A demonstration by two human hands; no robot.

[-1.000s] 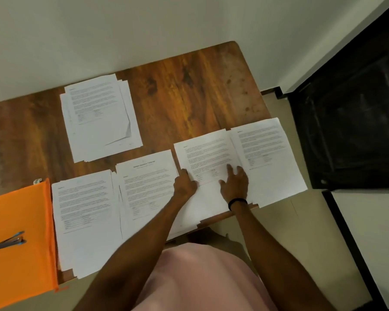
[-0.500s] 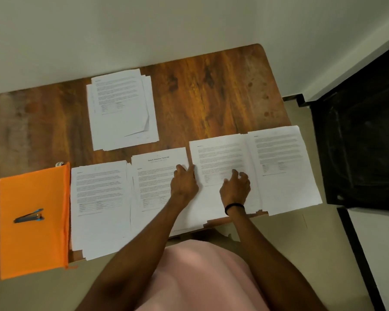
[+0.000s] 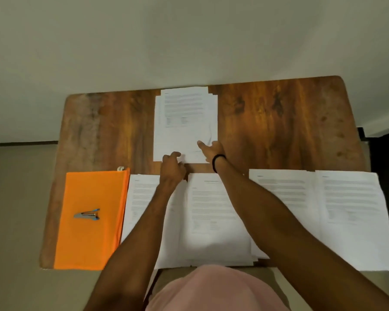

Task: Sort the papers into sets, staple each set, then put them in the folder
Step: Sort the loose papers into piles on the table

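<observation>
— Where are the hands?
— I see both have left the near row [image 3: 285, 198]. The right hand [image 3: 211, 149] lies flat on the far stack [image 3: 185, 122], by the table's [image 3: 279, 122] far edge. The left hand [image 3: 172, 167] curls at its near edge, grip unclear.
— Around them?
— A metal stapler [image 3: 87, 214] lies on the orange folder [image 3: 88, 243], at the left end.

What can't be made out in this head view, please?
Printed text on the far stack: too small and blurred.
Whether the left hand pinches that stack: its knuckles hide the contact.
Leftmost pile: partly covered by the left forearm.
White item at the folder's far corner: too small.
</observation>
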